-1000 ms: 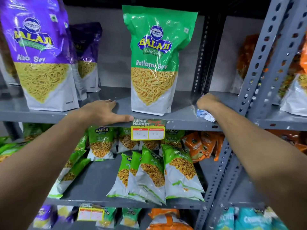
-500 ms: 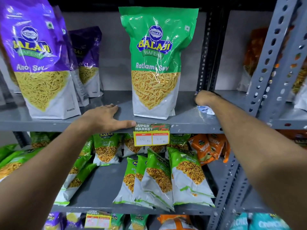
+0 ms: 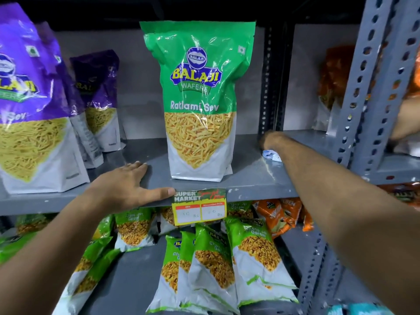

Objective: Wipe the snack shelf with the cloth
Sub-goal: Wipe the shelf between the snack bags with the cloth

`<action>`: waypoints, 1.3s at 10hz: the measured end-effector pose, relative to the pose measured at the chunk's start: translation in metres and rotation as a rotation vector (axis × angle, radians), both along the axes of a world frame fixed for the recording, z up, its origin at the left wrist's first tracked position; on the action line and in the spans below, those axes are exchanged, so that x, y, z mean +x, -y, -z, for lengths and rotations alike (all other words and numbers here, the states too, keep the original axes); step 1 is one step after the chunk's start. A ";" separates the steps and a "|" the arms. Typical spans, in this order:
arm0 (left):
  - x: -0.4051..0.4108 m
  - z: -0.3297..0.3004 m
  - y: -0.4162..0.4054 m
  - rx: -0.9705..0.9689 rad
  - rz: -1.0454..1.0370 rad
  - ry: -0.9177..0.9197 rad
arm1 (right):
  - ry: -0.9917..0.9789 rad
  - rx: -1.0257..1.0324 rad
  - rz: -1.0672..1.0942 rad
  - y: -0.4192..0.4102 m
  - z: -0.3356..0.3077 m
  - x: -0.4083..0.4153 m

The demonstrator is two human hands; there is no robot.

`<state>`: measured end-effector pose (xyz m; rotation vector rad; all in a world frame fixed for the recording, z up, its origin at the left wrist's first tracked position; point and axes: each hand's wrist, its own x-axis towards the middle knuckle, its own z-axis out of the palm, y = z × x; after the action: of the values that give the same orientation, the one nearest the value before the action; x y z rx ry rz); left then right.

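A grey metal snack shelf [image 3: 247,176] runs across the middle of the view. My right hand [image 3: 271,140] is closed over a small white and blue cloth [image 3: 271,155], pressed on the shelf near the back right corner, beside the dark upright post. Only a corner of the cloth shows under the hand. My left hand [image 3: 127,184] lies flat on the shelf's front edge, fingers spread, holding nothing, left of a tall green Ratlami Sev bag [image 3: 200,103].
Purple sev bags [image 3: 34,110] stand at the left of the shelf. A price label [image 3: 199,206] hangs on the front edge. Green packets [image 3: 218,264] and orange packets [image 3: 281,214] fill the lower shelf. A perforated grey upright [image 3: 375,87] rises at right, with another person's hand [image 3: 406,119] behind it.
My right hand has slid with the cloth farther back toward the rear corner. The view has come closer to the shelf. My left hand stays on the front edge.
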<state>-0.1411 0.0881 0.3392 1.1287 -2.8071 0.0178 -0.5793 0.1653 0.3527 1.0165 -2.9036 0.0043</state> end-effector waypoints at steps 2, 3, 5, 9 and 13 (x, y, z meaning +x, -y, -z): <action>0.000 0.000 -0.004 -0.022 0.009 -0.011 | -0.077 0.129 -0.099 -0.003 -0.024 0.052; 0.000 0.003 -0.001 -0.020 0.004 -0.012 | -0.057 0.109 -0.170 0.013 -0.023 0.045; 0.000 0.004 -0.001 -0.040 -0.004 -0.013 | -0.103 0.069 -0.360 0.032 -0.017 0.023; 0.000 0.003 0.000 -0.021 -0.010 -0.022 | 0.007 -0.066 -0.272 0.086 -0.005 -0.052; 0.000 0.003 0.000 -0.005 -0.042 -0.030 | 0.006 -0.105 -0.315 0.056 -0.019 0.013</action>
<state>-0.1413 0.0884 0.3366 1.1760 -2.7552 0.0118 -0.5660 0.1090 0.3715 1.4411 -2.6816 0.1729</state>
